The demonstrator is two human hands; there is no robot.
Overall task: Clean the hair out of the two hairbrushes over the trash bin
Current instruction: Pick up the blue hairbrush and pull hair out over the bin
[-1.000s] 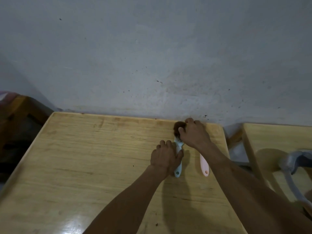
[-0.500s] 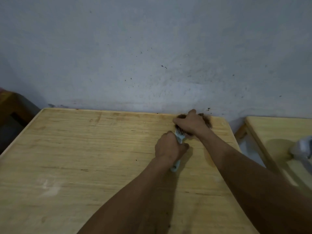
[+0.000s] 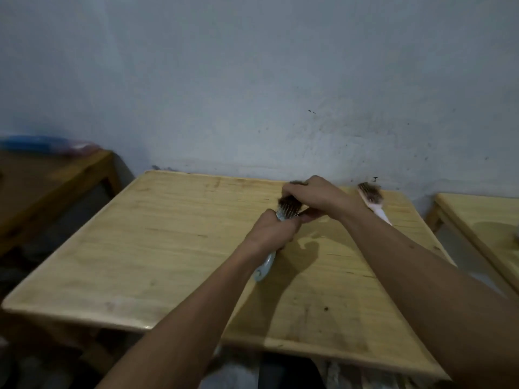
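Note:
My left hand [image 3: 271,230] grips the handle of a light blue hairbrush [image 3: 265,269], lifted a little above the wooden table [image 3: 168,248]; the handle's end sticks out below my fist. Brown hair [image 3: 289,203] fills its bristles. My right hand [image 3: 317,196] is closed over the brush head, its fingers pinching that hair. A second, pink hairbrush [image 3: 372,199], also matted with hair, lies on the table's far right corner by the wall. No trash bin is in view.
A grey wall [image 3: 252,80] stands right behind the table. Another wooden table [image 3: 42,186] with a blue object [image 3: 36,144] stands at the left, and a third table [image 3: 483,220] at the right across a narrow gap.
The blue brush has come up off the table in my left hand. My right hand has shifted left onto its head, uncovering the pink brush. My view has pulled back.

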